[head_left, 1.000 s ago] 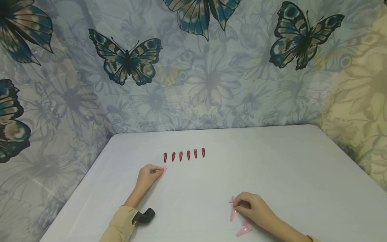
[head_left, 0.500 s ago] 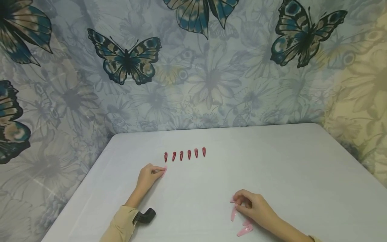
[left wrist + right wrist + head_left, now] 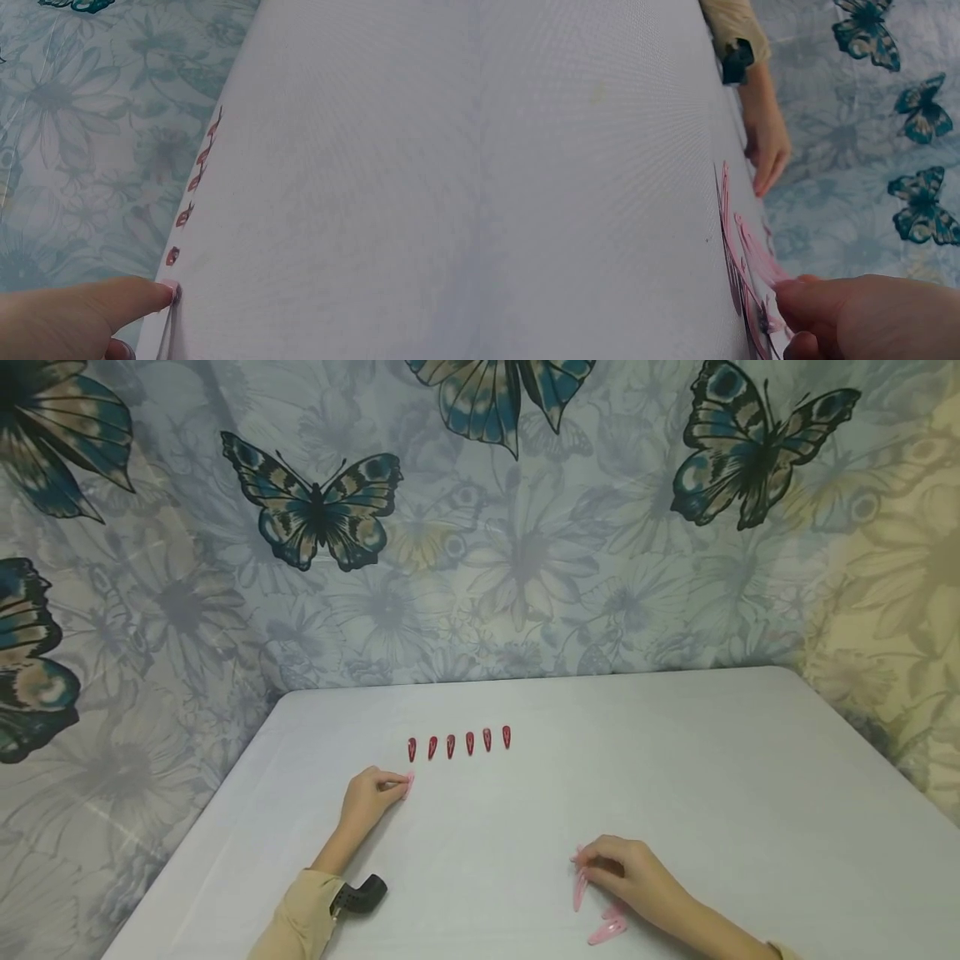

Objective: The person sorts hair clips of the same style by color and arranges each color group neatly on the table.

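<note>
My left hand (image 3: 367, 800) pinches a pink snap hair clip (image 3: 408, 787) on the table, just below the leftmost clip of a row of red snap hair clips (image 3: 451, 747). In the left wrist view, a fingertip rests on that pink clip (image 3: 172, 288), with the red clips (image 3: 183, 217) lined up beyond it. Nearer the front, my right hand (image 3: 633, 872) pinches a pink hair clip (image 3: 580, 892) from a small loose group. Its fingers partly hide the clips under them. Another pink clip (image 3: 607, 931) lies below this hand.
Both hands work over a white table (image 3: 495, 835) that meets a floral, butterfly-printed backdrop (image 3: 525, 577) at its far edge. A black device (image 3: 362, 895) is strapped to the left wrist and juts out over the table.
The right hand's fingers lift slightly, then lower again at the pink clips, with the pinched clip shifting a little. The left hand stays with its clip; the red row is unchanged.
</note>
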`<move>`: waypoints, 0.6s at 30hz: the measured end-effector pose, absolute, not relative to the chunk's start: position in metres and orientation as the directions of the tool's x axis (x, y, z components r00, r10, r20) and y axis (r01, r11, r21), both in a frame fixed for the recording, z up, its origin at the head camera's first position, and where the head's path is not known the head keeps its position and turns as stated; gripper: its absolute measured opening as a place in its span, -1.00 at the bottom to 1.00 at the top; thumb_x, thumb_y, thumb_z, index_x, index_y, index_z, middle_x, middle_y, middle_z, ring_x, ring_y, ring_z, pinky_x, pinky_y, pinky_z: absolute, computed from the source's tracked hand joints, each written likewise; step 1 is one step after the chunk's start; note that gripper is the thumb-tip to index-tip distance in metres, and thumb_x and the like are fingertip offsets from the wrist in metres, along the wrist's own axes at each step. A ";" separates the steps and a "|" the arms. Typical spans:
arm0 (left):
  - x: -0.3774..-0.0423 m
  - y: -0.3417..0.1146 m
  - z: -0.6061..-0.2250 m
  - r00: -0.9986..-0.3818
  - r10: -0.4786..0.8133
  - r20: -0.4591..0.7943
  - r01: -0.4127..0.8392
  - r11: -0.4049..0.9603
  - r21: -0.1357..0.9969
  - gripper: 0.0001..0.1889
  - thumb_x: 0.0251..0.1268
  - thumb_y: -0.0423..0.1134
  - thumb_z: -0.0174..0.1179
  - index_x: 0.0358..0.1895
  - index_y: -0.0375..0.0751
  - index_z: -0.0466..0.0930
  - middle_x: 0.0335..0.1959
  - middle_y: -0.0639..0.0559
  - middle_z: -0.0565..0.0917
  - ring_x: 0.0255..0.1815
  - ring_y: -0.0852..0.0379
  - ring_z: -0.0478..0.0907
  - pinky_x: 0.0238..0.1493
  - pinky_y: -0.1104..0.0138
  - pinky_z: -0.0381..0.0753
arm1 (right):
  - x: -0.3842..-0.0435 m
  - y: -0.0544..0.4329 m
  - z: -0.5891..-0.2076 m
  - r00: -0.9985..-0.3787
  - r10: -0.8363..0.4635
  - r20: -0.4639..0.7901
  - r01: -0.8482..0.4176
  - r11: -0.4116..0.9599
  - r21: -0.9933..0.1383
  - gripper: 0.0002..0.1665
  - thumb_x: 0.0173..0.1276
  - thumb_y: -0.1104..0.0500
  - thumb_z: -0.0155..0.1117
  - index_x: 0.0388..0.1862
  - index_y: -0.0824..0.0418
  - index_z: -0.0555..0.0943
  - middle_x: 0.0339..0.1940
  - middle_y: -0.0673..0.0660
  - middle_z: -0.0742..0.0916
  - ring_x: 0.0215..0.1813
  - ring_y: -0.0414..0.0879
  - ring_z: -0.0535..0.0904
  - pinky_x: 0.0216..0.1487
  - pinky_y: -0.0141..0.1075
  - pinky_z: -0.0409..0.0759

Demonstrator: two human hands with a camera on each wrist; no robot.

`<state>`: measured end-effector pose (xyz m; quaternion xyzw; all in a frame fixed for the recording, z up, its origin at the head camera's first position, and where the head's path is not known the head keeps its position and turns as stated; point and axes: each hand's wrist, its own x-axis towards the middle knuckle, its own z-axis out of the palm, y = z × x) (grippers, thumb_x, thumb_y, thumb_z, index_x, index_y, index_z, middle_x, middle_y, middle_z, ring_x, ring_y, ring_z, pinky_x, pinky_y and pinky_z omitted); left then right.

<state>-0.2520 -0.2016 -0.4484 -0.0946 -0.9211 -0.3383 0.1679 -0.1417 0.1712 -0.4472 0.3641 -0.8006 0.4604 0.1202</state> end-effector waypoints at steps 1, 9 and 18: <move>-0.252 -0.201 -0.449 -0.924 0.059 0.378 0.290 0.753 0.591 -0.91 -0.05 -0.30 0.34 -0.44 -0.24 0.72 -0.67 0.14 0.34 -0.64 0.19 0.16 -0.59 0.33 0.21 | -0.141 0.171 -0.447 -0.713 -0.469 0.521 -0.687 0.317 -0.654 -0.79 0.03 0.41 0.30 -0.31 0.24 0.59 -0.35 0.03 0.66 -0.30 -0.19 0.57 -0.34 -0.39 0.50; -0.253 -0.199 -0.449 -0.933 0.030 0.358 0.266 0.728 0.632 -0.87 -0.07 -0.27 0.35 -0.43 -0.25 0.72 -0.67 0.13 0.34 -0.63 0.17 0.16 -0.58 0.32 0.19 | -0.141 0.172 -0.446 -0.718 -0.476 0.508 -0.681 0.333 -0.652 -0.84 0.14 0.43 0.20 -0.34 0.21 0.54 -0.39 -0.03 0.62 -0.40 -0.28 0.49 -0.44 -0.42 0.47; -0.251 -0.200 -0.447 -0.939 0.031 0.342 0.254 0.734 0.630 -0.88 -0.07 -0.27 0.35 -0.42 -0.23 0.72 -0.68 0.12 0.31 -0.63 0.16 0.15 -0.58 0.32 0.18 | -0.143 0.171 -0.448 -0.692 -0.504 0.517 -0.692 0.259 -0.674 -0.76 0.18 0.53 0.07 -0.28 0.24 0.48 -0.44 0.04 0.59 -0.52 -0.22 0.47 -0.52 -0.42 0.44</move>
